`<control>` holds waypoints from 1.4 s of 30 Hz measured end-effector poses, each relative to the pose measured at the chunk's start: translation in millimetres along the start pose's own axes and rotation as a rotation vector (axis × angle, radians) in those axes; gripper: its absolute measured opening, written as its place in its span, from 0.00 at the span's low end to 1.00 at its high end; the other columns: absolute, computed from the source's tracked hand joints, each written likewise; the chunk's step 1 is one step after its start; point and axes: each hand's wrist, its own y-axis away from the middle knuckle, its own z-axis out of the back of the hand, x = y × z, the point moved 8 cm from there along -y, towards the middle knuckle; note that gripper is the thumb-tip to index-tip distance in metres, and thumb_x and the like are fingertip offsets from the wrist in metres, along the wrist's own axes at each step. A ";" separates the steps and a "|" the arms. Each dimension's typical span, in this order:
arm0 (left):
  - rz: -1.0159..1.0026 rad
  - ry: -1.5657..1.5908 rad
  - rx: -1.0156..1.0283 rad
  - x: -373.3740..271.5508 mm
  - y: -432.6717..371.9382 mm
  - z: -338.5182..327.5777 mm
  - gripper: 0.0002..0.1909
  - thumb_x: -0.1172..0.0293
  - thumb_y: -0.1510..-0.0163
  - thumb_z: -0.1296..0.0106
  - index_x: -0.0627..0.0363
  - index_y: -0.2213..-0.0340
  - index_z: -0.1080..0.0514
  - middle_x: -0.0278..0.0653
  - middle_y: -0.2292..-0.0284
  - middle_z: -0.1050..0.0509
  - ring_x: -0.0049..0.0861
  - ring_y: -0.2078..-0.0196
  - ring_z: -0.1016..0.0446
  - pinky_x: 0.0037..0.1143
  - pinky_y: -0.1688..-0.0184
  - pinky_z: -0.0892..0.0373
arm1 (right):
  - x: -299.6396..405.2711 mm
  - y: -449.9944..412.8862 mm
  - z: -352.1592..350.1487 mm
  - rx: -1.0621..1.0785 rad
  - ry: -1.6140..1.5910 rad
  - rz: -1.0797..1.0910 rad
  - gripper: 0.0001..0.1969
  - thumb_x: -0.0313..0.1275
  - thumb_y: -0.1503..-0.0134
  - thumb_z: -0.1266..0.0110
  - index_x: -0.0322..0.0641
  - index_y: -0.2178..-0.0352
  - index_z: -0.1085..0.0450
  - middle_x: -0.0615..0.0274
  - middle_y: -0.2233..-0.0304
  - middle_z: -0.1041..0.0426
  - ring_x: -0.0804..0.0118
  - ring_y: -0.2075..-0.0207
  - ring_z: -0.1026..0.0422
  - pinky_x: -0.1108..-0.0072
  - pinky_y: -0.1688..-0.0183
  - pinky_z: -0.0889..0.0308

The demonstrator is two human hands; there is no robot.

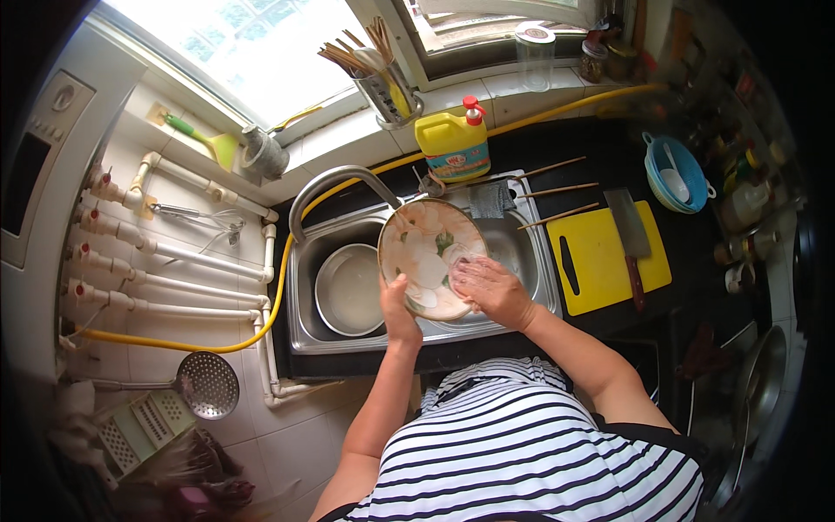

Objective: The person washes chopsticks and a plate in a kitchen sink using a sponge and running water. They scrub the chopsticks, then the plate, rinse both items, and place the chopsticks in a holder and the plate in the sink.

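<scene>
A floral plate with a thin dark rim is tilted above the double stainless-steel sink. My left hand grips its lower left edge, the thumb lying over the front. Against the plate's right side, my right hand presses a wet, pinkish cloth, mostly hidden under the fingers. A round metal basin with cloudy water sits in the left bowl, partly behind the plate. The curved faucet arches over that bowl. A grey mesh scrubber lies at the back of the right bowl.
A yellow detergent jug stands behind the sink. Chopsticks lie on the right counter, beside a yellow cutting board bearing a cleaver. Farther right is a blue colander. A yellow hose runs along the sink's left side.
</scene>
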 end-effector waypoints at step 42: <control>0.000 0.141 -0.152 48.4 -0.6 16.2 0.24 0.63 0.46 0.53 0.60 0.49 0.37 0.38 0.58 0.29 0.25 0.60 0.29 0.25 0.60 0.34 | 35.9 -31.6 -6.4 -0.061 -0.256 -0.292 0.12 0.27 0.50 0.42 0.39 0.62 0.24 0.56 0.62 0.21 0.58 0.59 0.22 0.68 0.53 0.28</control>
